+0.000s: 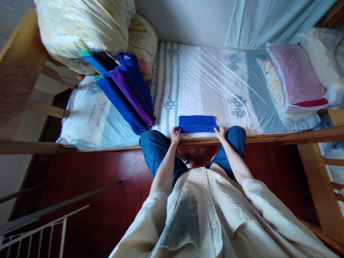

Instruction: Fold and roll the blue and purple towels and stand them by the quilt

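Observation:
A blue towel [197,123], partly folded into a flat strip, lies on the bed's near edge in front of me. My left hand [175,136] pinches its near left corner. At the near right corner, my right hand [220,133] has its fingers closed on the same cloth. To the left on the bed lie more long folded towels, several blue ones [122,104] and a purple one [133,96] among them, apart from my hands.
A patterned sheet [199,79] covers the bed. Bulky bedding [86,28] is piled at the far left, and a pink pillow [298,75] lies right. A wooden rail [268,139] edges the bed. A white metal rack [45,229] stands lower left.

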The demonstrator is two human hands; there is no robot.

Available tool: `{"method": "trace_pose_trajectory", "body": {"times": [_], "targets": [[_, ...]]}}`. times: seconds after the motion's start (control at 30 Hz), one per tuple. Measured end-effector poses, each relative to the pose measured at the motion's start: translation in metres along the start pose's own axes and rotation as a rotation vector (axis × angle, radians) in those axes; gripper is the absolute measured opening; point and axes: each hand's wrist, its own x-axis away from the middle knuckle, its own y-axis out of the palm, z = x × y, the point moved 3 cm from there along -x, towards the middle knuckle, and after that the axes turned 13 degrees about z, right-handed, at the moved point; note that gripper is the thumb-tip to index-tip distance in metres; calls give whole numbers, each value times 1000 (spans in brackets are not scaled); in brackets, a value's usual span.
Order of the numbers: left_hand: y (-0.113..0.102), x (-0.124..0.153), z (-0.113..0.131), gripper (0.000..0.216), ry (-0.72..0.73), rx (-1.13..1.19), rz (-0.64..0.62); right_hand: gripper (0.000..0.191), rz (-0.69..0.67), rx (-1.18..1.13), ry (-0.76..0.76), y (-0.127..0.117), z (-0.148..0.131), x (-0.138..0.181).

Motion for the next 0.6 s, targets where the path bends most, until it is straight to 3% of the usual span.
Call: {"method": "trace_pose_trajectory", "body": {"times": [0.6], "targets": [[-7,14,-2,27,-92,-164,22,31,-4,180,39,0,4,3]]}}
